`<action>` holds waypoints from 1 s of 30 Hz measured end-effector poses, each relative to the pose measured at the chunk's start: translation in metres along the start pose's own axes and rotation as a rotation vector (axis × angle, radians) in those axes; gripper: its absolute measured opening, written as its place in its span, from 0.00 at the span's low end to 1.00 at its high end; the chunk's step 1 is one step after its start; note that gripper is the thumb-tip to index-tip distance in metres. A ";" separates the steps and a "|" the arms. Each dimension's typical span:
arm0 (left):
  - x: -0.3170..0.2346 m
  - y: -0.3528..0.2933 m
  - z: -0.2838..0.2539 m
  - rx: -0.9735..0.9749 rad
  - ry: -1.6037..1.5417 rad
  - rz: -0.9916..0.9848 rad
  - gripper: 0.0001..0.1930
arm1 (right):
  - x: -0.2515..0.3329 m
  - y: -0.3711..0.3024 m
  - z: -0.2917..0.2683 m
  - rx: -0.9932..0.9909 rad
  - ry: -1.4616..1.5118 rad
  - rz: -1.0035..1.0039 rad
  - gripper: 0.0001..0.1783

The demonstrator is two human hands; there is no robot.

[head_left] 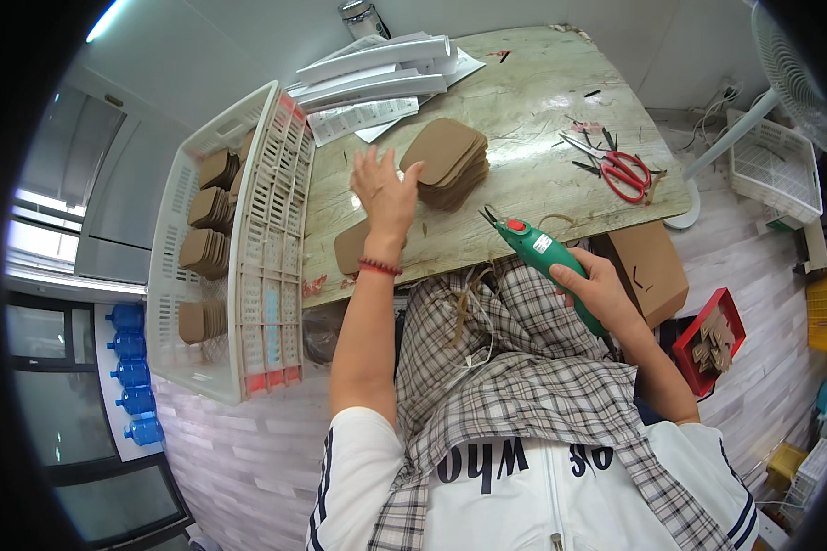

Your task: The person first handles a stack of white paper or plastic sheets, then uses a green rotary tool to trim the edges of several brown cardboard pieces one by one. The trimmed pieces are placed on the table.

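Fingers on cardboard stack, green cutter gripped.

We note a worn wooden table against a pale wall. Floor of pale planks. Dark-framed windows at far left, a lit ceiling strip above them. A white fan stands at right, with plastic baskets beside it.
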State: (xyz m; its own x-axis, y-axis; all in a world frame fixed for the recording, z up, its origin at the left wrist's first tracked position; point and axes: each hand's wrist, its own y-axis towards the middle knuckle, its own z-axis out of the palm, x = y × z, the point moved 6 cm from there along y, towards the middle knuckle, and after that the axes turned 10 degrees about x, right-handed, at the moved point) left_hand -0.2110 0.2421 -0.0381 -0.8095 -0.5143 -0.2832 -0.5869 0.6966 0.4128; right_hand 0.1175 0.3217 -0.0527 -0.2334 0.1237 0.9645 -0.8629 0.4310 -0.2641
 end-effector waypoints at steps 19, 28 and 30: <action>-0.040 -0.016 -0.006 -0.056 -1.685 -0.365 0.11 | 0.021 -0.006 -0.009 -0.063 0.032 -0.074 0.19; -0.091 -0.046 0.010 -0.164 -2.477 -0.494 0.21 | 0.047 -0.011 0.000 -0.110 0.048 -0.149 0.20; -0.097 -0.046 0.010 -0.199 -2.522 -0.530 0.22 | 0.049 -0.013 0.001 -0.112 0.035 -0.143 0.20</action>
State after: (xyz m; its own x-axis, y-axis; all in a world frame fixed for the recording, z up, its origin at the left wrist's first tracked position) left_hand -0.1055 0.2652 -0.0377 0.6522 0.7249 -0.2216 -0.7400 0.6722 0.0208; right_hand 0.1171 0.3213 -0.0019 -0.0944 0.0847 0.9919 -0.8304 0.5429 -0.1253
